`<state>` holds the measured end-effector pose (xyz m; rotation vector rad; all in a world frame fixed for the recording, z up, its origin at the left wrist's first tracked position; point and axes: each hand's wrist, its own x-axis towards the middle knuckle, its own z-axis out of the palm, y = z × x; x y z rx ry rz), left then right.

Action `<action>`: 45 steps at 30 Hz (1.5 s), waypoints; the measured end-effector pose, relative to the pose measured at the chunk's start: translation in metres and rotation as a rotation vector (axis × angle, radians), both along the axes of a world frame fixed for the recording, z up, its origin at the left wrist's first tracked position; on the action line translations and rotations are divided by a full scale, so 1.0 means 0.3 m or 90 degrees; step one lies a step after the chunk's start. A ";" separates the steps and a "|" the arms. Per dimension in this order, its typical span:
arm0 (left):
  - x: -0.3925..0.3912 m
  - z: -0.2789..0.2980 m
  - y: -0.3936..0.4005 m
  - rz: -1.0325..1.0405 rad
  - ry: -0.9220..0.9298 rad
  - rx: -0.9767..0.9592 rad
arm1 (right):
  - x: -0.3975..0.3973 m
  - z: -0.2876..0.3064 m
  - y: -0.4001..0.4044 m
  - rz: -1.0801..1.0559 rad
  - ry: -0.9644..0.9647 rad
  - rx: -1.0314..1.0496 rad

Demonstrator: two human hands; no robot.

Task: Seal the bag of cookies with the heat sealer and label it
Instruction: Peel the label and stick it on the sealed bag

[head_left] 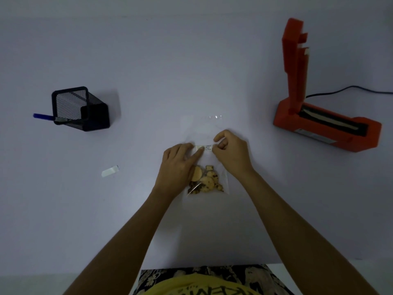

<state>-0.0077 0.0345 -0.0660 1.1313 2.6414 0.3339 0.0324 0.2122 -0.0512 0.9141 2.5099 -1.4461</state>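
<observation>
- Bag point(207, 167) of cookies point(205, 179) lies flat mid-table point(148, 60).
- Left hand point(179, 165), fingers together, presses the label point(203, 148) onto it.
- Right hand point(230, 151) pinches the label's other end.
- Sealer point(325, 116) stands open, far right.

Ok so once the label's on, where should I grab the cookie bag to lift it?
Probably by the bag's empty far end, beyond the label. It lies flat with the cookies bunched at the near end, so pinch the bare film there, coming in from above and the far side.
</observation>
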 end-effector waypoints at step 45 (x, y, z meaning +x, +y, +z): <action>-0.322 0.081 0.013 0.675 -0.303 0.387 | -0.345 0.013 -0.007 -0.100 0.017 -0.088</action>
